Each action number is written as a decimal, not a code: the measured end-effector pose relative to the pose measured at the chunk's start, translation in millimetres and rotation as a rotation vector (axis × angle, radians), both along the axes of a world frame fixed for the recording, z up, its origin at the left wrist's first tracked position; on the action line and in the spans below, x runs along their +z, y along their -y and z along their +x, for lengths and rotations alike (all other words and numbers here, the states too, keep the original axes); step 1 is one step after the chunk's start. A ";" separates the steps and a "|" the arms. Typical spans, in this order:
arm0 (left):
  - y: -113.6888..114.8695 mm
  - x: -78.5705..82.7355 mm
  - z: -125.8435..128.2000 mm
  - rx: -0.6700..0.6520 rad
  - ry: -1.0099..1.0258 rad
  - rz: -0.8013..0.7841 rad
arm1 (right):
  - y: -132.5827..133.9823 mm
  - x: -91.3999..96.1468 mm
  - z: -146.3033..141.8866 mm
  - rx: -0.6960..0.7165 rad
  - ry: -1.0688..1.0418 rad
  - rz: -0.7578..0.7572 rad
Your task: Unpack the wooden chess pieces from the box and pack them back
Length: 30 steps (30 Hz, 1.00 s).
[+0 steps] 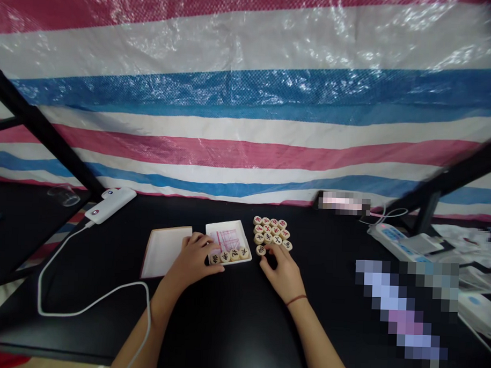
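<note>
My left hand is at the left front corner of a shallow white box, its thumb and fingers spread around that corner. Inside the box, a row of round xiangqi pieces with dark characters stands along the front wall, over a sheet printed with red lines. To the right of the box, my right hand has its thumb and index finger at the sides of one dark-lettered xiangqi piece. Rows of more xiangqi pieces lie just behind, with red characters at the back and dark ones in front.
Left of the box lies the box lid, partly behind my left hand. A white power bank trails a white cable across the black table. A power strip and tangled cables are at the right. Striped sheeting hangs behind.
</note>
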<state>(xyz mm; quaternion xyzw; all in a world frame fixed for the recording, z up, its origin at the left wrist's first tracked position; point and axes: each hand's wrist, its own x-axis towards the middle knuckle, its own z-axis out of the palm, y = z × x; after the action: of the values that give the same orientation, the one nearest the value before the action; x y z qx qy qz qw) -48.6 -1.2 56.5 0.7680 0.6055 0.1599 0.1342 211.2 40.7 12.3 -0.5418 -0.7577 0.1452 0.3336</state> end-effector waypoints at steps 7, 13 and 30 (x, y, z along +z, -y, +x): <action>-0.5 0.9 -3.8 0.031 0.040 -0.062 | 5.0 6.8 -9.0 0.015 -0.054 0.054; 1.7 5.7 -4.5 0.009 0.124 -0.114 | 15.0 17.4 -23.5 0.171 -0.095 0.062; 10.6 3.1 58.7 0.028 0.668 0.114 | 30.6 25.9 -35.8 0.314 -0.173 0.316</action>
<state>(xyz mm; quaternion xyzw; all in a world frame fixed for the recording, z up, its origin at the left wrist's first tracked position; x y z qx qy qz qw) 10.2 -11.8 59.6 0.6710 0.5286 0.4381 0.2801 175.4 10.1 38.2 -0.3437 -0.8146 0.1208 0.4513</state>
